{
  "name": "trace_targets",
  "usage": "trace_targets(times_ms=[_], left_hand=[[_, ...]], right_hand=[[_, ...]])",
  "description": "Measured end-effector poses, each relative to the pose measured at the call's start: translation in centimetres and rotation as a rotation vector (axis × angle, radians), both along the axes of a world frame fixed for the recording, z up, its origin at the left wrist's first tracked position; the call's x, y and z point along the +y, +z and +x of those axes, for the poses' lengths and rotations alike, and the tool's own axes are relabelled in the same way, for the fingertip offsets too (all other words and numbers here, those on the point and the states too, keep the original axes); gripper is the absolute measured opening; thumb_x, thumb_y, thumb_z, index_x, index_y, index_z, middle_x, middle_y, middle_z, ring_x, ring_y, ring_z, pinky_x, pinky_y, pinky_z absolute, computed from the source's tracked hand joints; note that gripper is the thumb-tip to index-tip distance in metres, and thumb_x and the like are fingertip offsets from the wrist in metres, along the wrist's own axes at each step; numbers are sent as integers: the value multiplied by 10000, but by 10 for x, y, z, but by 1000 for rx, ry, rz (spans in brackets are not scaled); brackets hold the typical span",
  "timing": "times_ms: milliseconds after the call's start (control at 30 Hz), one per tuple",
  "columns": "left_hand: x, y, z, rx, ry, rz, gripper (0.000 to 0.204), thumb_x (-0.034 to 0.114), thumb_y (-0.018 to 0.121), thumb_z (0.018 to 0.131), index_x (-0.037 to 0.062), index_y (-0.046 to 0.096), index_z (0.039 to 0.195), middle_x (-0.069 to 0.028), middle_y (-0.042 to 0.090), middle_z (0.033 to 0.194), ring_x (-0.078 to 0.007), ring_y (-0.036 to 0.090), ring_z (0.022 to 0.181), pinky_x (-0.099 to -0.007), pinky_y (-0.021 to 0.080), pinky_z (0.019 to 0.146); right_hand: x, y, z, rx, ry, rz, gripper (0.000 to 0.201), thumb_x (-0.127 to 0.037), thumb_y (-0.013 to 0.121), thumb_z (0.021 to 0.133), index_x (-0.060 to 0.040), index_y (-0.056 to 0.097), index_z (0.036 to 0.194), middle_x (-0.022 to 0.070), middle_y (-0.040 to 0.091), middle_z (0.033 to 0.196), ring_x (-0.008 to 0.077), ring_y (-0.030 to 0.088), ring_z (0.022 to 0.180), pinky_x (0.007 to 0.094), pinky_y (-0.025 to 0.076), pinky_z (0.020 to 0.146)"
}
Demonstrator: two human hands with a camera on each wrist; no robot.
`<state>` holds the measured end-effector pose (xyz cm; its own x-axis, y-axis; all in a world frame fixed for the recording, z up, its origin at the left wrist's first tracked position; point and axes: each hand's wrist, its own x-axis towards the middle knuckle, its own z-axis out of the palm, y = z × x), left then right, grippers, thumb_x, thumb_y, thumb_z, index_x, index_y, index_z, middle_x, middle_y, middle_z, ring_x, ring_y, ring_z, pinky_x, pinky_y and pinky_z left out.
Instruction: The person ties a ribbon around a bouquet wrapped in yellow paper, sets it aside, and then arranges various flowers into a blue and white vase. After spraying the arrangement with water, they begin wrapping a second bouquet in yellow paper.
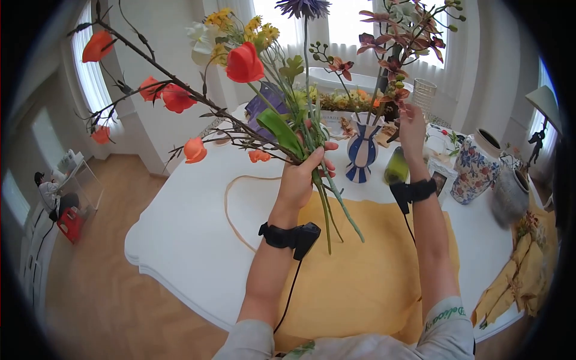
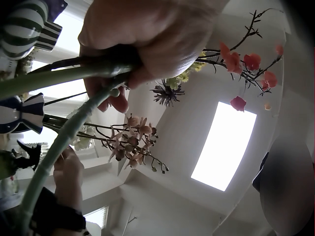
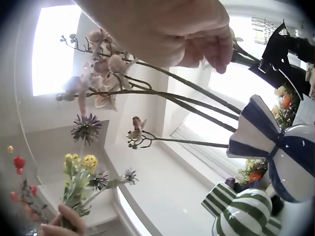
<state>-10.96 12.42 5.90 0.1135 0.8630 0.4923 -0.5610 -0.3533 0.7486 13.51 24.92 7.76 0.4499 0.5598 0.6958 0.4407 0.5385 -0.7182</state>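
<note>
My left hand (image 1: 303,174) grips a bunch of flower stems (image 1: 327,207), which hang below the fist. The bunch holds a branch of orange-red blooms (image 1: 177,98), small yellow flowers (image 1: 255,27) and a spiky purple flower (image 1: 303,7). My right hand (image 1: 412,129) is raised at the reddish orchids (image 1: 393,66), its fingertips right beside a low bloom. Its fingers are bent in the right wrist view, where I cannot tell whether they pinch a stem. The orchids stand in a blue-and-white striped vase (image 1: 362,153).
Near the right forearm stands a green spray bottle (image 1: 396,167) with a black trigger. Farther right are a floral vase (image 1: 476,165) and a grey jar (image 1: 510,195). Yellow cloth (image 1: 360,270) covers part of the white table (image 1: 180,240). A person (image 1: 51,195) sits far left.
</note>
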Motion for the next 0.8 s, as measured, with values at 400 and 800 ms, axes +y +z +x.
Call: trace_targets(times_ms=[400, 800], left_hand=[[-31, -5, 25, 162, -444, -20, 460, 78, 532, 842, 78, 355, 1266, -71, 557, 791, -186, 575, 627, -318, 490, 556], [-41, 4, 37, 214, -509, 78, 709, 135, 508, 865, 184, 40, 1396, -141, 506, 1115, -253, 622, 755, -302, 525, 579]], right_hand=[[-185, 6, -75, 65, 1036, -307, 332, -166, 518, 875, 47, 468, 1124, 46, 573, 817, 74, 506, 513, 208, 425, 502], [-191, -9, -55, 11, 939, -158, 224, -148, 469, 900, 30, 523, 1027, 38, 579, 777, 45, 495, 556, 184, 387, 484]])
